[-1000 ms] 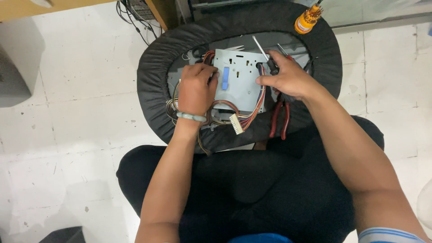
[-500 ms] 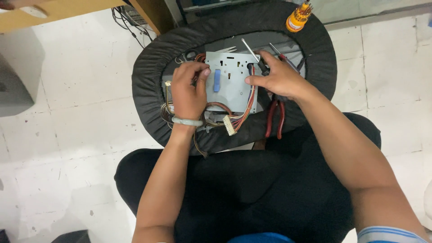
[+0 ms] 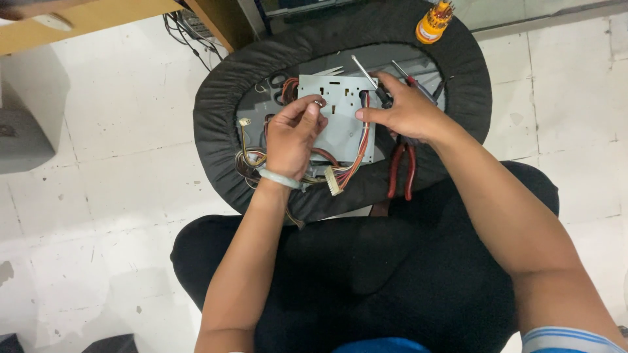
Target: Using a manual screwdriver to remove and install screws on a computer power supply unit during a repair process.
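Observation:
A grey metal plate (image 3: 343, 131) with punched holes lies on a round black padded tray (image 3: 222, 111) in front of my knees. My left hand (image 3: 291, 134), with a pale bangle on the wrist, curls over the plate's left side, its fingertips pinched together on the surface. My right hand (image 3: 409, 111) grips a black-handled screwdriver (image 3: 366, 75) whose shaft points up and left, while its thumb presses on the plate's right edge. A bundle of red, yellow and black wires (image 3: 347, 167) runs under the plate and ends in a white connector.
Red-handled pliers (image 3: 400, 173) lie on the tray just under my right wrist. An orange screwdriver set (image 3: 433, 23) stands on the tray's far rim. Wooden furniture (image 3: 85, 16) and cables sit at the top left, on a white tiled floor (image 3: 111, 216).
My left hand has slid right across the plate and now covers the blue patch seen earlier. My right hand has stayed at the plate's right edge.

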